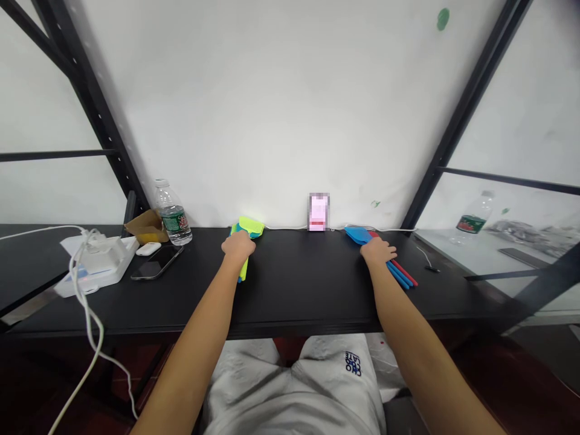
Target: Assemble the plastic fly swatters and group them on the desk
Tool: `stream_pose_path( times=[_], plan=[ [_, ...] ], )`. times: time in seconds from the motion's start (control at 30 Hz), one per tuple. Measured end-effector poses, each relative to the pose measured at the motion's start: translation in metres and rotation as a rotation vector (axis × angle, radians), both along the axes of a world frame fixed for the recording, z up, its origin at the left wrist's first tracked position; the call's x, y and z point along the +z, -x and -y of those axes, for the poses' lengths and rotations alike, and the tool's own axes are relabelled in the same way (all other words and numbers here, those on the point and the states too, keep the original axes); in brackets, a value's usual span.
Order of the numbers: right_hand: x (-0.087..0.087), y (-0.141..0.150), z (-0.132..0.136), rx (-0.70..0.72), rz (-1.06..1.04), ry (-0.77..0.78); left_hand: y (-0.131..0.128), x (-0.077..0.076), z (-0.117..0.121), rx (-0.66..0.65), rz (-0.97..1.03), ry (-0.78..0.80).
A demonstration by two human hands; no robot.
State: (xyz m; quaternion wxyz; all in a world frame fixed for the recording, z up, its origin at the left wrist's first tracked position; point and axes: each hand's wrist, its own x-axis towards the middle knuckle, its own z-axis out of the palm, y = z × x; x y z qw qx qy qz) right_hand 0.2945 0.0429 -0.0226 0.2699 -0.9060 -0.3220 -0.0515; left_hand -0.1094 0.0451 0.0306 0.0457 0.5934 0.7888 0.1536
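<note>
My left hand is closed over the handles of a small bundle of long-handled plastic tools. A yellow-green scoop-like head shows beyond the knuckles, with blue-teal plastic beneath it. Their handle ends stick out on the near side. On the right, my right hand rests across plastic toy shovels, its fingers spread to the right. A flat blue shovel head points toward the wall. Red and blue handles come out below the palm. The palm hides the parts it covers.
Both hands are over a black table against a white wall. At left stand a water bottle, a cardboard box, a phone, a white case and a power strip with cables. A pixelated upright card leans at the back.
</note>
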Motion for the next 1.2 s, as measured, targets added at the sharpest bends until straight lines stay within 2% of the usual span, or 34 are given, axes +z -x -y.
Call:
stream_pose_path(
  times=[0.13,0.3,0.5,0.67,0.97,1.07,1.2],
  plan=[
    [0.002,0.0,0.002,0.009,0.022,0.006,-0.001,0.0,0.001,0.003,-0.015,-0.005],
    [0.015,0.012,0.012,0.077,0.103,-0.045,-0.004,0.001,0.004,-0.027,-0.02,-0.003],
    [0.025,0.056,0.025,0.331,0.312,-0.151,-0.008,-0.004,0.003,-0.029,0.006,-0.009],
    [0.028,0.089,0.031,0.572,0.466,-0.304,-0.01,-0.011,-0.001,-0.046,0.01,-0.036],
    [0.027,0.111,0.038,0.909,0.539,-0.503,-0.014,-0.012,0.002,-0.072,-0.033,-0.022],
    [0.025,0.115,0.039,0.946,0.551,-0.514,-0.016,-0.01,0.004,-0.071,-0.045,-0.006],
    [0.022,0.117,0.039,0.928,0.54,-0.506,-0.017,-0.009,0.006,-0.064,-0.064,-0.004]
  ],
)
